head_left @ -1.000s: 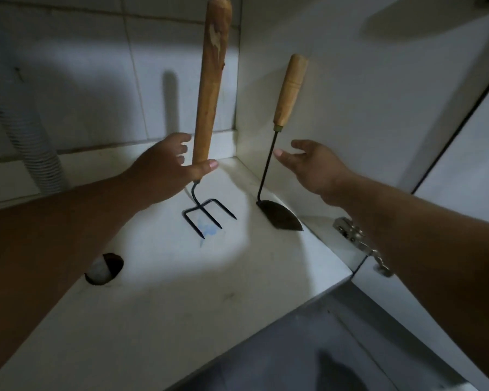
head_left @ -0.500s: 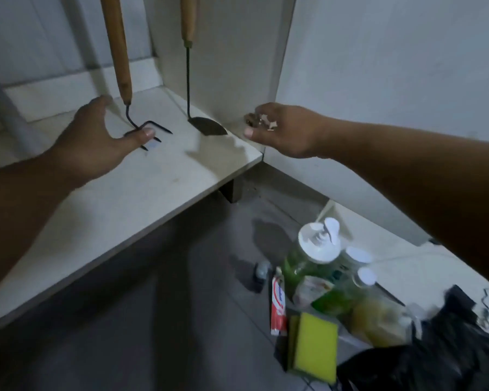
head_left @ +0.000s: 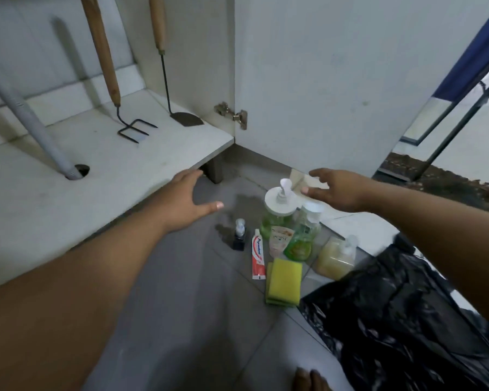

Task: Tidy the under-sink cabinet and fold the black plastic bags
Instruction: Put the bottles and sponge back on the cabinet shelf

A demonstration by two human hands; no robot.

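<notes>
The white cabinet floor [head_left: 102, 176] holds a hand fork [head_left: 116, 88] and a small hoe [head_left: 167, 80], both leaning upright in the back corner. On the grey tiles stand a green pump bottle [head_left: 277, 213], a smaller green bottle [head_left: 302, 238], a yellowish bottle [head_left: 333, 258], a tiny dark pump bottle [head_left: 239, 235], a toothpaste tube [head_left: 258, 253] and a yellow sponge [head_left: 284, 280]. A crumpled black plastic bag [head_left: 401, 320] lies at the lower right. My left hand [head_left: 187, 197] hovers open over the tiles, holding nothing. My right hand [head_left: 336, 187] hovers open just above the pump bottle.
A grey drain hose [head_left: 31, 119] slants into a hole in the cabinet floor. The open cabinet door [head_left: 322, 80] stands at the right on its hinge [head_left: 232, 114]. A dark broom head [head_left: 446, 184] lies behind my right arm. A bare toe [head_left: 308, 379] shows at the bottom edge.
Both hands have drawn back out of the cabinet and down toward the bottles on the floor. My left hand released the fork handle; the view tilted down.
</notes>
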